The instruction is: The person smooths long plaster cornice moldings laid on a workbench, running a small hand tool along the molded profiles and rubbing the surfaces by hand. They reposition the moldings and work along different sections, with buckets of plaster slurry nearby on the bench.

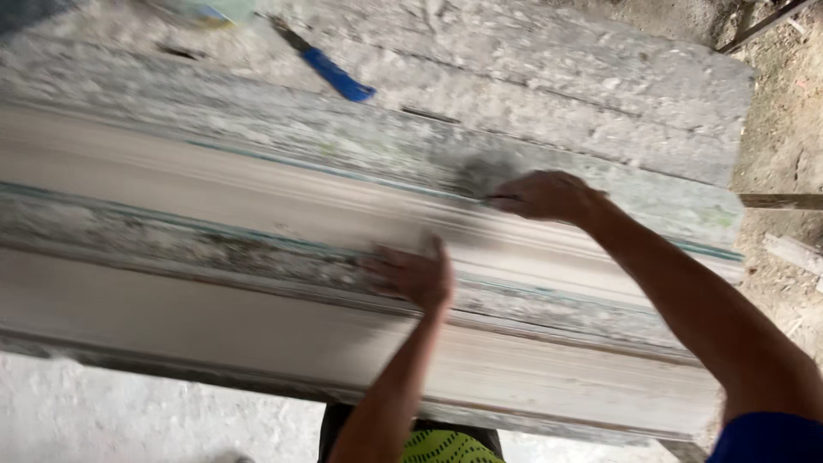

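Long white moulding (257, 223) lies lengthwise across the rough bench (600, 94); left hand (413, 276) is pressed flat and spread on it, while the right hand (542, 195), at its 1 o'clock, pinches something small, blurred beyond telling. Risk: an uneven push could chip the raised ridges or slide the piece toward the near edge at 6 o'clock. Open room runs toward 9 o'clock; a blue-handled tool (336, 75) sits well apart at 12.

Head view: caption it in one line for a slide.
Two bare hands, left hand and right hand, press on long plaster moulding; blue-handled tool behind.
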The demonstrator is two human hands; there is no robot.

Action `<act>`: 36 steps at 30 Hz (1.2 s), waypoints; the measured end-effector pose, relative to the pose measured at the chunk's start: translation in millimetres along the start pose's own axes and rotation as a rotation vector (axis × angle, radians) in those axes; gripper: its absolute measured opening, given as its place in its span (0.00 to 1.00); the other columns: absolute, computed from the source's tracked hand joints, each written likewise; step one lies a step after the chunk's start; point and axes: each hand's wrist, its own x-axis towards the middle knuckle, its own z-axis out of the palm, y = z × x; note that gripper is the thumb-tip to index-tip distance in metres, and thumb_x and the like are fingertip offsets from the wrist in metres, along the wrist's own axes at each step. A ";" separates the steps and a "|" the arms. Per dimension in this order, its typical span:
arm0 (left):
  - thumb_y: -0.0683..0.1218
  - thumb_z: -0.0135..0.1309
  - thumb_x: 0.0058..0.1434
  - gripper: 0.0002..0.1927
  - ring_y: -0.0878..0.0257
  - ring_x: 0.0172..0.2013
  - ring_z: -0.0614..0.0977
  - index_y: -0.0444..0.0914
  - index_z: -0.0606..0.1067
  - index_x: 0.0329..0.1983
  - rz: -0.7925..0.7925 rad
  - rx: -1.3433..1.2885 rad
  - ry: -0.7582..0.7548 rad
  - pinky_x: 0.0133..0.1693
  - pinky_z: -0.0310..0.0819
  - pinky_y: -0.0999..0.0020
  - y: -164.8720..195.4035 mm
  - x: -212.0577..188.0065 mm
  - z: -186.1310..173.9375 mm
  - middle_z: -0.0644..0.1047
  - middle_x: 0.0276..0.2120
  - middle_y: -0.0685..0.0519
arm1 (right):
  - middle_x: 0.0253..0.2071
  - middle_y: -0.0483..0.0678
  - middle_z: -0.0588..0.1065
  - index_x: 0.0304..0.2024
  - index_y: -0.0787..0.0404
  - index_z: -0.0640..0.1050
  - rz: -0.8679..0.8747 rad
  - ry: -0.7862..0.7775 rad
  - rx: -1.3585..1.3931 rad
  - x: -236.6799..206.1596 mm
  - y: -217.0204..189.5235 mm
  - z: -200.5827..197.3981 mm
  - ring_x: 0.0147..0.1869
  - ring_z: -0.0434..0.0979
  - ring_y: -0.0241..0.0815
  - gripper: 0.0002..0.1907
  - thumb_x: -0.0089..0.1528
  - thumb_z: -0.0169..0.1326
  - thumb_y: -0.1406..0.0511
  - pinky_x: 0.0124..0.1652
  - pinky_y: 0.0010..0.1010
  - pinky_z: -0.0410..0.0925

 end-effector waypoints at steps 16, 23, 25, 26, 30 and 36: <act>0.83 0.30 0.63 0.62 0.40 0.78 0.49 0.30 0.41 0.79 0.253 -0.420 0.337 0.75 0.40 0.47 -141.9 314.7 -179.6 0.45 0.78 0.33 | 0.67 0.41 0.70 0.67 0.32 0.67 -0.354 0.209 -0.163 203.4 -242.7 -93.9 0.67 0.70 0.51 0.32 0.67 0.26 0.37 0.62 0.49 0.61; 0.85 0.24 0.64 0.62 0.41 0.79 0.37 0.35 0.33 0.81 -0.022 -0.102 0.459 0.76 0.26 0.39 -157.2 454.1 -229.3 0.35 0.80 0.36 | 0.64 0.34 0.75 0.66 0.24 0.69 0.341 -0.157 -0.069 29.0 -108.5 -68.0 0.64 0.76 0.45 0.31 0.63 0.34 0.36 0.69 0.47 0.63; 0.83 0.26 0.62 0.60 0.41 0.81 0.40 0.37 0.35 0.81 -0.017 -0.032 0.647 0.76 0.27 0.37 -157.0 455.6 -218.1 0.40 0.82 0.40 | 0.62 0.34 0.77 0.67 0.25 0.69 0.367 -0.193 -0.058 29.0 -108.8 -70.2 0.62 0.80 0.43 0.30 0.64 0.34 0.37 0.68 0.46 0.67; 0.83 0.30 0.63 0.61 0.41 0.80 0.41 0.36 0.38 0.81 0.011 -0.115 0.650 0.76 0.28 0.37 -157.1 455.5 -213.0 0.42 0.81 0.37 | 0.61 0.34 0.78 0.68 0.25 0.69 0.377 -0.236 -0.054 38.7 -116.3 -73.0 0.61 0.82 0.41 0.30 0.65 0.33 0.37 0.67 0.45 0.69; 0.82 0.40 0.63 0.62 0.36 0.77 0.47 0.30 0.44 0.79 0.088 -0.283 0.650 0.74 0.34 0.37 -160.9 453.6 -208.3 0.46 0.77 0.30 | 0.61 0.37 0.78 0.65 0.30 0.72 0.084 -0.076 0.038 126.0 -186.9 -98.2 0.64 0.77 0.44 0.28 0.67 0.35 0.39 0.68 0.48 0.64; 0.82 0.33 0.63 0.61 0.38 0.80 0.47 0.28 0.47 0.79 0.117 -0.322 0.681 0.77 0.33 0.36 -153.4 452.9 -214.6 0.47 0.78 0.30 | 0.63 0.36 0.75 0.67 0.24 0.68 -0.204 -0.024 -0.194 310.4 -361.8 -167.3 0.62 0.77 0.49 0.29 0.66 0.30 0.38 0.60 0.49 0.71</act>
